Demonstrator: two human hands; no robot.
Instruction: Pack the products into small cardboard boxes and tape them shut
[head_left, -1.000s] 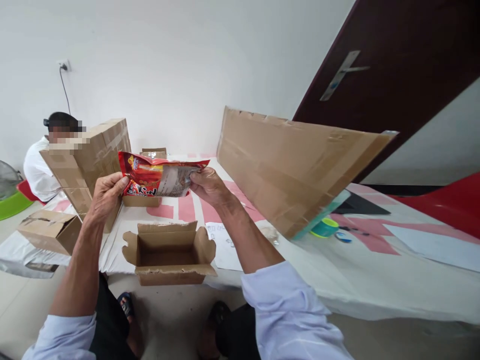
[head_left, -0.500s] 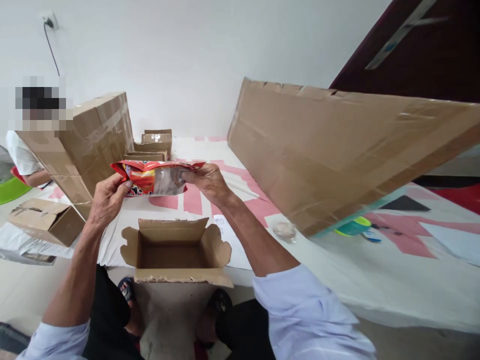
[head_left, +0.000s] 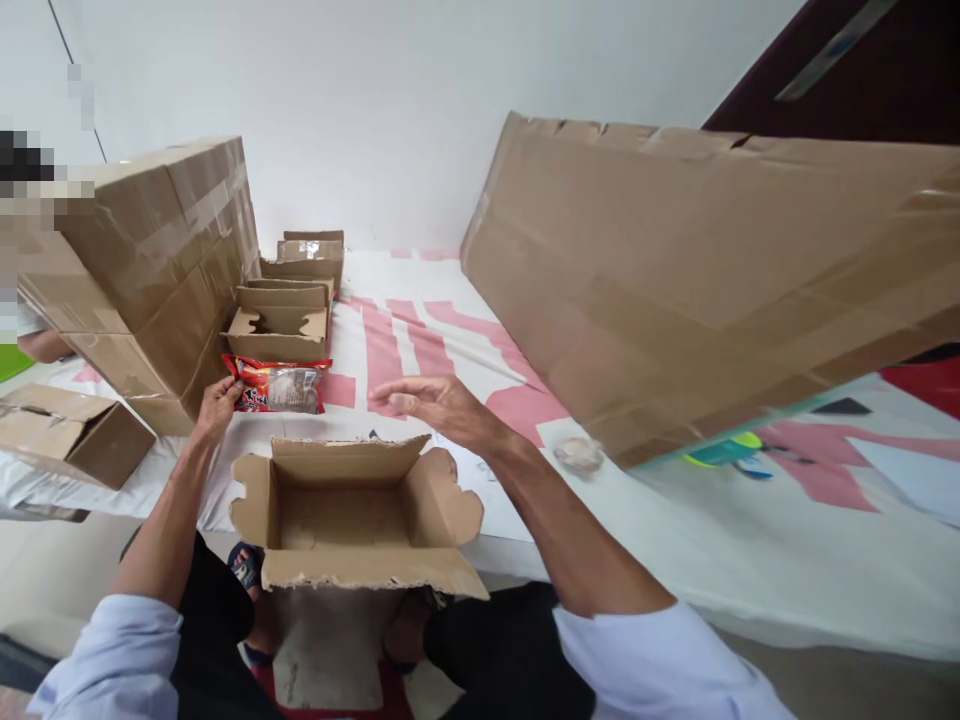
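Note:
A red snack packet (head_left: 283, 388) with a see-through window is pinched at its left end by my left hand (head_left: 219, 402), beyond the open carton. Its right end is free. My right hand (head_left: 435, 405) is off the packet, fingers stretched out and holding nothing, above the table to the packet's right. Between my forearms stands an open cardboard box (head_left: 341, 515), its flaps folded outward and its inside bare, at the table's near edge.
Behind the packet stand several small open boxes (head_left: 277, 345), beside a stack of taped cartons (head_left: 161, 255). A closed box (head_left: 71, 432) sits at the left edge. A large cardboard panel (head_left: 675, 270) leans at right, near a small clear-wrapped item (head_left: 577, 455) and a teal-and-yellow object (head_left: 720, 450). Another person's arm (head_left: 45, 345) shows at far left.
My right hand has let go of the packet and moved right, its fingers opening. The packet, still in my left hand, has come lower toward the table. The view has shifted slightly.

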